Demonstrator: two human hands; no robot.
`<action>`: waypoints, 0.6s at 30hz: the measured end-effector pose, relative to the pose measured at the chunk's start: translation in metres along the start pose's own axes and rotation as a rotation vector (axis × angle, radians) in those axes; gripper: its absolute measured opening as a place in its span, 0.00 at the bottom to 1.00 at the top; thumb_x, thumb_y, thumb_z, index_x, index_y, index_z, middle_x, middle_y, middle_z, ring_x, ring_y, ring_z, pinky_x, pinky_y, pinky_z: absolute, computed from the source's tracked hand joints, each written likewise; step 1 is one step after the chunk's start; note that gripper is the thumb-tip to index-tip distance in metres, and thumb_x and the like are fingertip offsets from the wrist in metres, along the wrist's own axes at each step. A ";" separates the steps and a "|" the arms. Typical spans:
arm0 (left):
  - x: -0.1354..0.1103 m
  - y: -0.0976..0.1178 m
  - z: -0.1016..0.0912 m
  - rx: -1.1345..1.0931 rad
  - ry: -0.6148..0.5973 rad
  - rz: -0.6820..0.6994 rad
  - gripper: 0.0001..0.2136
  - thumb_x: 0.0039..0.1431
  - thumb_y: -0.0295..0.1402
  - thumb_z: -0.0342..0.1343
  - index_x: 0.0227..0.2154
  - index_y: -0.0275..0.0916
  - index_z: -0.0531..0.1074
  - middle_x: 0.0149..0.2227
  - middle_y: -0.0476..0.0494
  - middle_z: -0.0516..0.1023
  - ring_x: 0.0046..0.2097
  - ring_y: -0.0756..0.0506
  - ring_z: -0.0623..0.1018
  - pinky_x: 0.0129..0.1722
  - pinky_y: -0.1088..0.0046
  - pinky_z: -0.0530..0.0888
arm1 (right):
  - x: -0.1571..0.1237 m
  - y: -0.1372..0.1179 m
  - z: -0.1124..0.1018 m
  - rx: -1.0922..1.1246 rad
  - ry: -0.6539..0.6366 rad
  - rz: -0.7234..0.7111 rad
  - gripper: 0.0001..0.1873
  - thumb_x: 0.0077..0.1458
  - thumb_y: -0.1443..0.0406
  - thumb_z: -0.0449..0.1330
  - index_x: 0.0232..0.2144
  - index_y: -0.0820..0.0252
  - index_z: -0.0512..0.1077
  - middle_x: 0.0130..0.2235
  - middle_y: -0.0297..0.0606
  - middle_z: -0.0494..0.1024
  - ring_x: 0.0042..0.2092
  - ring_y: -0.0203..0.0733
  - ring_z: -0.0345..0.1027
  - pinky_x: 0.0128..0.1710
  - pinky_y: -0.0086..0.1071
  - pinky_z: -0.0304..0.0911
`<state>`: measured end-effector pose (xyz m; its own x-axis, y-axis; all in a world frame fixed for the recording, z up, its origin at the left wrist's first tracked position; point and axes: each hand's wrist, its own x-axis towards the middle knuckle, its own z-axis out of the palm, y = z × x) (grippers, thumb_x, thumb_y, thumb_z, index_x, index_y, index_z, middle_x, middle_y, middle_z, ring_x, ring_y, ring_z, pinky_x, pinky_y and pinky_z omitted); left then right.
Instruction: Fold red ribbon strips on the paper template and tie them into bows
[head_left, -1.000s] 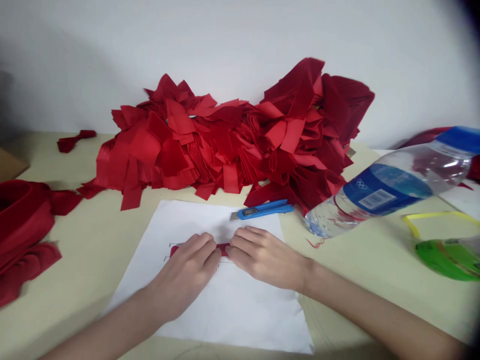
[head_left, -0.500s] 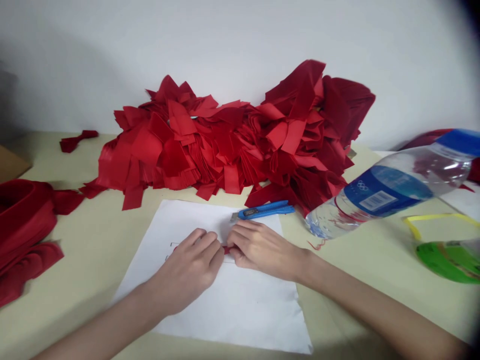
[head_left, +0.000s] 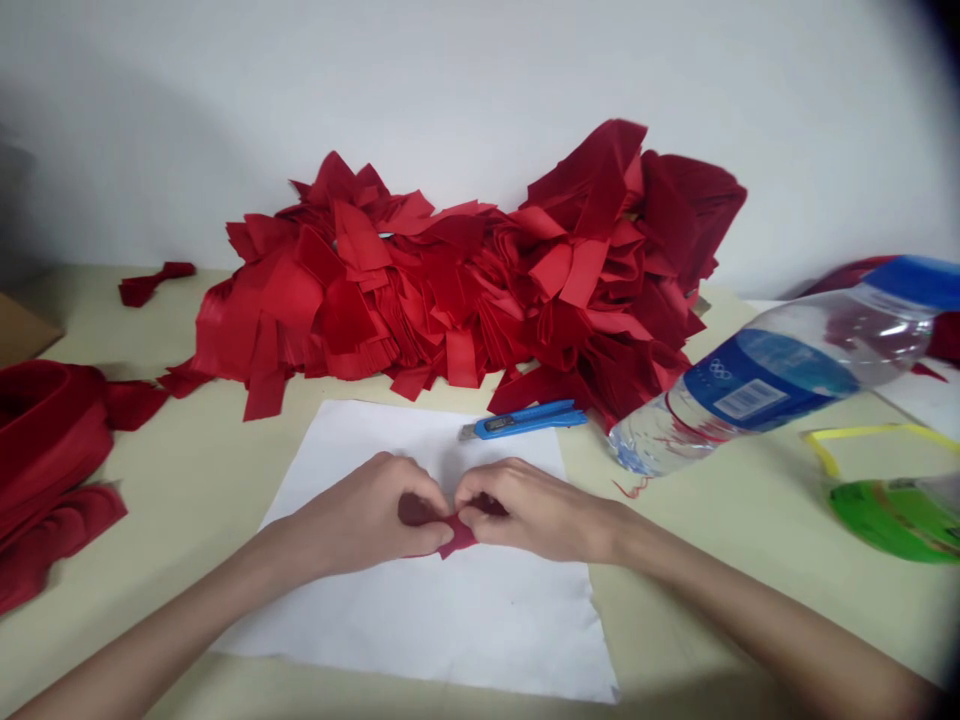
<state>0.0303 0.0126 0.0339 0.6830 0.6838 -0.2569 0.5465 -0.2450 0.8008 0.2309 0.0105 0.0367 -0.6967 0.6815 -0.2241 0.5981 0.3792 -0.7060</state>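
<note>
Right of red cloth (head_left: 457,537), water btl (head_left: 765,390) w/ Olympic rings (head_left: 721,372)

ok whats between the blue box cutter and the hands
In the head view, just white paper lies between the blue box cutter and the left hand and right hand pinching a red fabric strip.

Bright even light, soft shadows, dark blurry edges esp top rt
</note>
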 end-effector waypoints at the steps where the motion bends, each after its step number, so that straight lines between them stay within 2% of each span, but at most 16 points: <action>1: 0.001 0.000 0.001 -0.003 0.019 0.003 0.07 0.51 0.30 0.52 0.26 0.38 0.75 0.23 0.51 0.67 0.25 0.52 0.64 0.21 0.76 0.58 | 0.000 0.000 0.000 0.011 -0.007 0.006 0.07 0.51 0.73 0.52 0.26 0.63 0.68 0.25 0.27 0.65 0.26 0.28 0.54 0.26 0.24 0.50; 3: 0.001 0.000 0.001 -0.036 0.016 -0.028 0.08 0.52 0.32 0.52 0.27 0.38 0.76 0.24 0.50 0.69 0.25 0.51 0.65 0.22 0.76 0.59 | -0.001 0.001 0.000 0.041 -0.024 0.022 0.07 0.51 0.72 0.51 0.26 0.63 0.69 0.24 0.27 0.64 0.25 0.28 0.53 0.25 0.24 0.49; 10: 0.001 0.010 -0.009 -0.071 -0.114 -0.123 0.08 0.50 0.36 0.56 0.26 0.39 0.77 0.24 0.51 0.72 0.26 0.51 0.67 0.24 0.76 0.60 | -0.005 -0.001 0.000 0.178 -0.071 0.078 0.08 0.52 0.70 0.51 0.28 0.63 0.71 0.23 0.27 0.62 0.24 0.28 0.50 0.21 0.22 0.48; 14: 0.000 0.015 -0.018 -0.029 -0.231 -0.133 0.07 0.49 0.37 0.58 0.28 0.42 0.78 0.28 0.51 0.76 0.29 0.50 0.69 0.27 0.76 0.62 | -0.008 -0.004 -0.001 0.310 -0.147 0.025 0.08 0.53 0.70 0.54 0.32 0.65 0.73 0.26 0.29 0.68 0.25 0.28 0.56 0.24 0.21 0.53; 16: 0.001 0.014 -0.018 0.012 -0.257 -0.106 0.07 0.49 0.37 0.58 0.28 0.43 0.78 0.27 0.52 0.77 0.30 0.49 0.70 0.28 0.75 0.63 | -0.007 -0.004 -0.001 0.247 -0.143 -0.017 0.08 0.55 0.70 0.54 0.34 0.65 0.74 0.26 0.30 0.70 0.25 0.28 0.57 0.26 0.22 0.55; 18: 0.004 0.010 -0.013 0.085 -0.203 -0.068 0.05 0.49 0.35 0.58 0.26 0.42 0.78 0.26 0.52 0.76 0.30 0.49 0.72 0.29 0.75 0.64 | -0.005 -0.003 0.002 0.101 -0.091 -0.061 0.08 0.57 0.70 0.55 0.35 0.63 0.74 0.28 0.30 0.73 0.27 0.29 0.61 0.29 0.24 0.57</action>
<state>0.0318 0.0219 0.0480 0.7220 0.5506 -0.4191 0.6277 -0.2663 0.7315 0.2322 0.0045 0.0387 -0.7663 0.5977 -0.2358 0.5142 0.3503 -0.7829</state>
